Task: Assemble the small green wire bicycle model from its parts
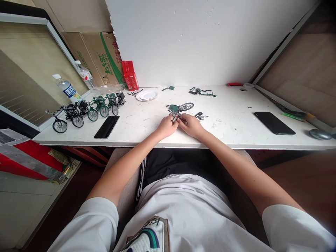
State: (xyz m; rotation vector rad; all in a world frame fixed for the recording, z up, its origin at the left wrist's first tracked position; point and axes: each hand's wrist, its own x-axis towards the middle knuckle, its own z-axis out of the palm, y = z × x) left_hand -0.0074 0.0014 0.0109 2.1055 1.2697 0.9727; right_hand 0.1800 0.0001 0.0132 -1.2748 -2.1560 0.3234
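Observation:
Near the front edge of the white table (141,129), my left hand (167,126) and my right hand (193,125) meet over a partly assembled model bicycle (173,109). Its green part and one spoked wheel (186,106) show beyond my fingers. My left hand is closed round the bicycle's near end. The fingers of my right hand pinch at the same end; what they hold is too small to make out. Just right of my right hand lie small black and silver parts (201,115).
Finished model bicycles (70,117) stand in a row at the left, beside a phone (107,126). White plates (147,95), a red box (130,76) and green-black parts (202,92) lie toward the back. A black phone (274,122) lies at the right.

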